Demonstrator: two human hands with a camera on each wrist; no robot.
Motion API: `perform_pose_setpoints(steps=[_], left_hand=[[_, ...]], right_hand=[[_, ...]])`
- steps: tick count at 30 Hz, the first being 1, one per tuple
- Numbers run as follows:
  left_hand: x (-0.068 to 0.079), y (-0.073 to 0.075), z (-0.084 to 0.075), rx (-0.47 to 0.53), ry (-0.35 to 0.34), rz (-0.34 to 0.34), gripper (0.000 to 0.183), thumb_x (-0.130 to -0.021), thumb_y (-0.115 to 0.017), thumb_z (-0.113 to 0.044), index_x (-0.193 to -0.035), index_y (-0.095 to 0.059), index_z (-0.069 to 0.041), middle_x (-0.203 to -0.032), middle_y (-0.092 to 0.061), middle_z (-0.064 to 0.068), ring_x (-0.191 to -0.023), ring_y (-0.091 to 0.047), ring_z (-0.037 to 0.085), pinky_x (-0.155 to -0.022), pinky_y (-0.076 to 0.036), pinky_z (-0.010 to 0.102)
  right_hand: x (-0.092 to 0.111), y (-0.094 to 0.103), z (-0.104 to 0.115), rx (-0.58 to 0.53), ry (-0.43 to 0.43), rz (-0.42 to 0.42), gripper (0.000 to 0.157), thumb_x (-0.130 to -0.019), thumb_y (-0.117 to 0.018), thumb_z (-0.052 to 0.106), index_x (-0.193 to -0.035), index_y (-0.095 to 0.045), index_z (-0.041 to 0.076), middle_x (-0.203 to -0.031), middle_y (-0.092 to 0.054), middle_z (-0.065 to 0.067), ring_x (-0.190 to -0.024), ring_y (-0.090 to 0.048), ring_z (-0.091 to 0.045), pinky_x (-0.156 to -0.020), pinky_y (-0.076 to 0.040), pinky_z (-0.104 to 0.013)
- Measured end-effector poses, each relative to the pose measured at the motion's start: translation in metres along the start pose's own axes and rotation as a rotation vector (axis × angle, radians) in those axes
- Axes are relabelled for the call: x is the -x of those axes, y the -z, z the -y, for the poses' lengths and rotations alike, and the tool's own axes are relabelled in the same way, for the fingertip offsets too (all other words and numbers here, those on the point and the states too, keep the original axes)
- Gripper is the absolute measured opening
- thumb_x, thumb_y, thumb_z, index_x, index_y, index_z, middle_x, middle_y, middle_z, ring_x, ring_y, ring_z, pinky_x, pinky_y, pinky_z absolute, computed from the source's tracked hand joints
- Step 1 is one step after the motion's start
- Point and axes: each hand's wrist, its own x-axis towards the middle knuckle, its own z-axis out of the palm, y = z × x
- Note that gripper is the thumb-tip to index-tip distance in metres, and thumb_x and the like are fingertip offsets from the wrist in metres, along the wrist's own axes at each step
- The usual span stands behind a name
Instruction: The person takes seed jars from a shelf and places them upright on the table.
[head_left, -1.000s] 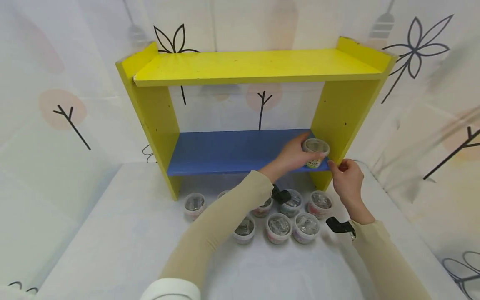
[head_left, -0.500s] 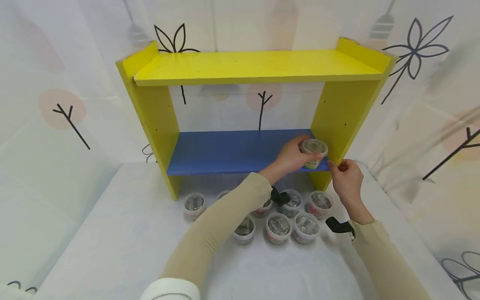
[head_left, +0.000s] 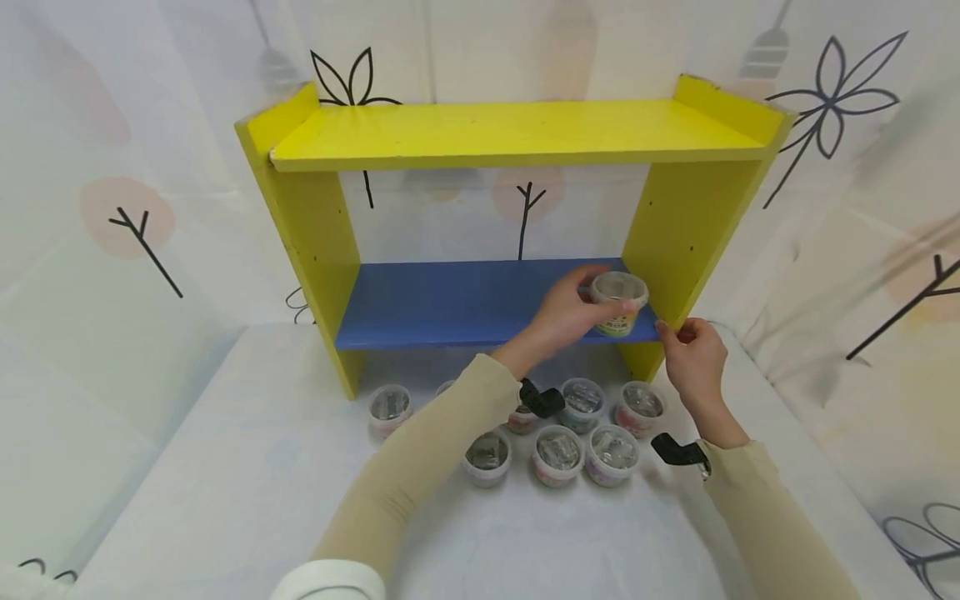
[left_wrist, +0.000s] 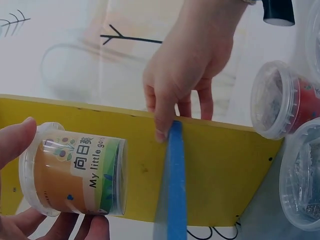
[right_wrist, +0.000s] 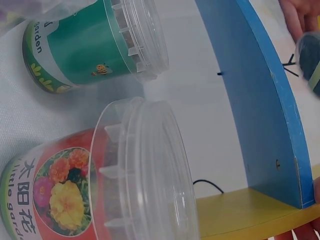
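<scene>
My left hand [head_left: 567,310] grips a clear plastic tub [head_left: 619,302] near the right end of the blue shelf board [head_left: 465,300]. In the left wrist view the tub [left_wrist: 75,172] has an orange label reading "My little garden", and a gap separates its base from the blue board [left_wrist: 176,180]. Thumb on one side and fingers on the other, my right hand [head_left: 697,367] pinches the front edge of the yellow side panel [head_left: 686,217], right where the blue board meets it. The left wrist view shows this right hand [left_wrist: 190,70] too.
Several lidded tubs, among them a red-labelled tub [head_left: 641,408] and a front tub [head_left: 557,456], stand on the white table [head_left: 225,500] before the shelf unit. My left forearm covers part of that group. A yellow top board [head_left: 487,133] spans above the blue one.
My left hand has shifted a little to the left with the tub, away from the right side panel. The right hand keeps its place on the panel edge.
</scene>
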Motion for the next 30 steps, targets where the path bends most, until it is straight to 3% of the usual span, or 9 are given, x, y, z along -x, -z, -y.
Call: perform_pose_setpoints(steps=[11,17,22,30], left_hand=[[0.032,0.02,-0.015,-0.032,-0.118,-0.002,0.066,-0.084,-0.081,-0.034,-0.143,-0.053,-0.025,-0.126,-0.057,-0.011,-0.108,-0.054,0.009,-0.075,-0.055,0.029],[0.048,0.036,-0.014,-0.005,-0.169,0.018,0.066,-0.085,-0.081,-0.028,-0.144,-0.051,-0.023,-0.127,-0.056,-0.008,-0.108,-0.056,0.011,-0.079,-0.056,0.03],[0.063,0.053,-0.008,-0.006,-0.173,0.007,0.066,-0.085,-0.081,-0.026,-0.143,-0.051,-0.024,-0.129,-0.055,-0.005,-0.11,-0.057,0.016,-0.086,-0.055,0.028],[0.089,0.083,0.002,-0.047,-0.159,-0.036,0.066,-0.085,-0.081,-0.029,-0.143,-0.05,-0.026,-0.13,-0.055,-0.002,-0.111,-0.059,0.019,-0.097,-0.051,0.041]], right_hand=[[0.002,0.001,0.0,-0.004,-0.004,0.008,0.05,-0.1,-0.058,0.038,-0.12,-0.06,-0.008,-0.113,-0.059,-0.021,-0.101,-0.055,-0.029,-0.067,-0.044,-0.021],[0.001,0.002,0.001,-0.008,-0.007,0.014,0.052,-0.1,-0.057,0.04,-0.12,-0.06,-0.008,-0.112,-0.059,-0.02,-0.097,-0.054,-0.026,-0.065,-0.044,-0.02],[0.0,0.002,0.0,-0.006,0.004,0.013,0.051,-0.099,-0.058,0.04,-0.118,-0.06,-0.008,-0.111,-0.059,-0.02,-0.096,-0.054,-0.026,-0.063,-0.044,-0.02],[0.0,0.001,-0.002,-0.009,0.005,0.02,0.053,-0.1,-0.057,0.041,-0.12,-0.06,-0.008,-0.112,-0.059,-0.02,-0.096,-0.054,-0.027,-0.063,-0.044,-0.019]])
